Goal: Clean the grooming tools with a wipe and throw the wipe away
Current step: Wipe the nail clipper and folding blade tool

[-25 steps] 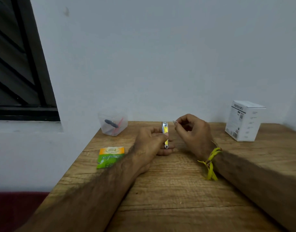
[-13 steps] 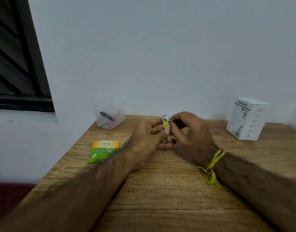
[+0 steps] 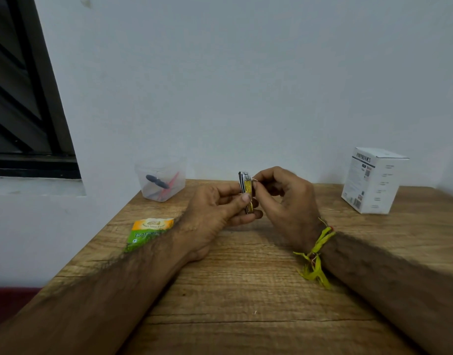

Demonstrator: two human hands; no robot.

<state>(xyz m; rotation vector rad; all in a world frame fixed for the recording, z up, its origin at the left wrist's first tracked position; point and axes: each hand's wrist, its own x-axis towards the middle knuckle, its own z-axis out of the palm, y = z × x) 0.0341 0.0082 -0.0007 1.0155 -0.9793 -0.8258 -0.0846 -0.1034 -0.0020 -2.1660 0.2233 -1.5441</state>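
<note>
Near the table's [image 3: 246,290] far edge, left hand [image 3: 217,213] pinches the stiff, slippery nail clipper [image 3: 246,192] upright by its sides; right hand's [image 3: 284,198] fingertips pinch its lever.

I see my left hand [image 3: 217,211] gripping a nail clipper [image 3: 246,192] upright above the wooden bench [image 3: 246,290], while my right hand [image 3: 284,201] pinches at its upper edge. A green and orange sachet [image 3: 146,233] lies just left of my left forearm. A clear tub [image 3: 161,181] holding small tools stands by the wall, and a white box [image 3: 373,180] sits far right.
</note>
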